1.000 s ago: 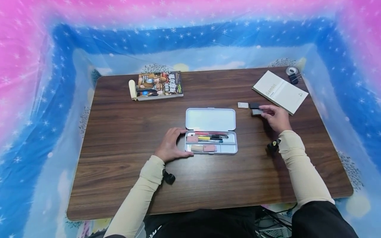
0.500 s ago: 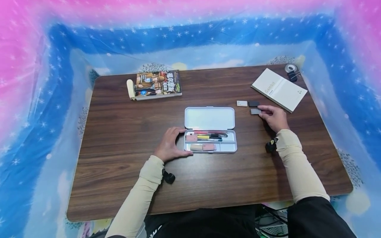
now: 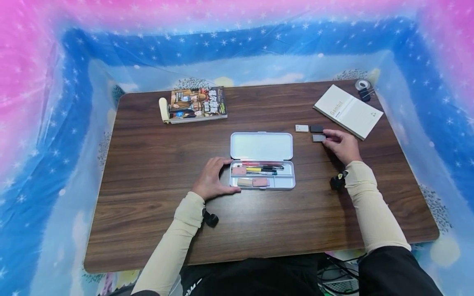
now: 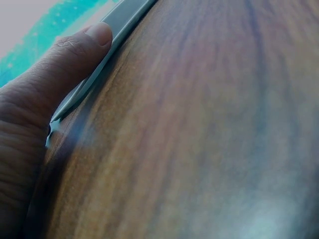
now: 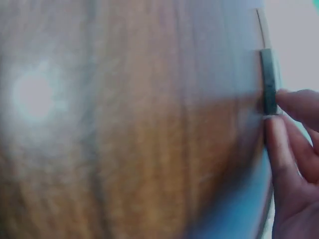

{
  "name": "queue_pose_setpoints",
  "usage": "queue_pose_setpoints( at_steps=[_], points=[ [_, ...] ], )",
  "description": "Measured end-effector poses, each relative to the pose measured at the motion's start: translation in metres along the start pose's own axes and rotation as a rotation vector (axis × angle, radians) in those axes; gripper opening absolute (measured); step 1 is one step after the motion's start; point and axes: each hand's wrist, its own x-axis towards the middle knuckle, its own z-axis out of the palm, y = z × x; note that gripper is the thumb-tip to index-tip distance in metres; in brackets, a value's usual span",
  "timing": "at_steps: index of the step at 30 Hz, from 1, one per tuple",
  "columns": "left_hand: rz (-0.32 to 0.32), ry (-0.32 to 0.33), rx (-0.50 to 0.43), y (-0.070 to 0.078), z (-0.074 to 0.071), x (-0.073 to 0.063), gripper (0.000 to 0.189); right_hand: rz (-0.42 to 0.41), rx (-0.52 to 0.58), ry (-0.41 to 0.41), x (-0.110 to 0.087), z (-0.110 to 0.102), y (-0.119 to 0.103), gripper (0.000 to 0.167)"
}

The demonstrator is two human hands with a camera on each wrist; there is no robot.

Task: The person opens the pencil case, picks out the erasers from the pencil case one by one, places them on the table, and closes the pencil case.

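An open white pencil case (image 3: 261, 146) lies at the table's middle, its lid folded back. Several pens (image 3: 264, 167) and a pink eraser (image 3: 238, 171) fill the rear compartment; a beige eraser (image 3: 245, 182) and another pink eraser (image 3: 261, 182) lie in front. My left hand (image 3: 212, 179) grips the case's left end, thumb (image 4: 99, 37) along the front edge. To the right, my right hand (image 3: 343, 146) pinches the right end of a grey eraser-like block (image 3: 318, 138). Just behind that are a black block (image 3: 316, 128) and a white block (image 3: 301, 128).
A cream notebook (image 3: 348, 112) lies beyond the right hand. Behind it are a tape roll (image 3: 362, 85) and a black binder clip (image 3: 364, 95). At the back left lies a comic-covered book (image 3: 200, 103) beside a cream stapler-like object (image 3: 164, 110). Patterned cloth surrounds the table.
The grey block, slightly tilted a second ago, now looks flat in front of the black one. My right hand stays at its end; my left hand keeps its place on the case.
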Motion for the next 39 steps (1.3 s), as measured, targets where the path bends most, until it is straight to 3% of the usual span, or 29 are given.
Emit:
queue_pose_setpoints(
  at_steps=[6,9,12,18,22,26,29,36,39],
  points=[
    [0.006,-0.002,-0.006,0.000,-0.001,0.003,0.095,-0.051,0.004,0.120,-0.008,0.009,-0.036,0.028],
    [0.005,-0.002,-0.005,0.000,-0.001,0.003,0.095,-0.101,0.047,0.089,-0.015,0.026,-0.062,0.024],
    [0.004,0.000,-0.007,-0.001,-0.002,0.002,0.095,-0.172,0.068,-0.009,-0.027,0.049,-0.090,0.021],
    [0.017,-0.002,-0.007,-0.002,-0.001,0.003,0.096,-0.366,0.069,-0.286,-0.055,0.101,-0.136,0.022],
    [0.029,0.006,-0.008,-0.002,0.000,0.003,0.096,-0.541,0.010,-0.429,-0.065,0.128,-0.155,0.025],
    [0.044,0.012,-0.007,-0.002,0.000,0.003,0.096,-0.663,-0.087,-0.508,-0.068,0.144,-0.166,0.028],
    [0.042,0.010,-0.010,-0.001,0.000,0.003,0.095,-0.675,-0.133,-0.538,-0.067,0.149,-0.170,0.027],
    [0.022,0.008,-0.006,-0.002,0.000,0.000,0.095,-0.569,-0.183,-0.585,-0.065,0.153,-0.175,0.029],
    [0.022,0.010,-0.005,-0.002,0.000,-0.001,0.096,-0.560,-0.190,-0.586,-0.065,0.155,-0.175,0.029]
  ],
)
